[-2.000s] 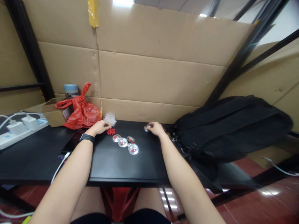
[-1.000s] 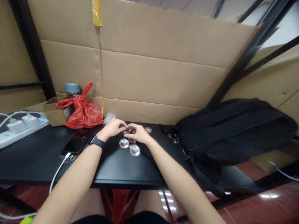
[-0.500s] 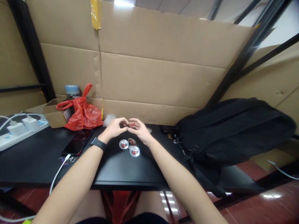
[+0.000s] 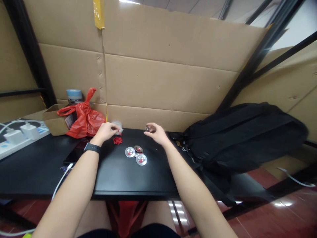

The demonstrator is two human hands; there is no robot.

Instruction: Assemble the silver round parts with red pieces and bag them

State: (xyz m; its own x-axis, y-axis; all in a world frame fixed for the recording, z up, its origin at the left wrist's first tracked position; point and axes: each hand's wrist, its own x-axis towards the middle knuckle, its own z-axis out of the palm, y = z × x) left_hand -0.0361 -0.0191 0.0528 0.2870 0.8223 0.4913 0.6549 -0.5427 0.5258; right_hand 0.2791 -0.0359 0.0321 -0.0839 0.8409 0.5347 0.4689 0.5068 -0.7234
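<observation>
At the back left of the black table, my left hand is closed in a pinch on a thin piece of red cord. Just below its fingers lies a small pile of red cord pieces. My right hand grips a small shiny metal disc between thumb and fingers, raised off the table. Nearer to me, several round metal discs lie together, shaped like small cymbals with domed centres and red at the middle. Among them are a silver disc, another silver one and a darker one.
A red plastic bag and an open cardboard box stand at the back left. A phone with a white cable lies beside my left forearm. A black backpack fills the right side. Cardboard walls the back.
My hands were together over the table and have now moved apart. The left went left to the red cord pile, which has come into sight; the right went slightly right with the disc.
</observation>
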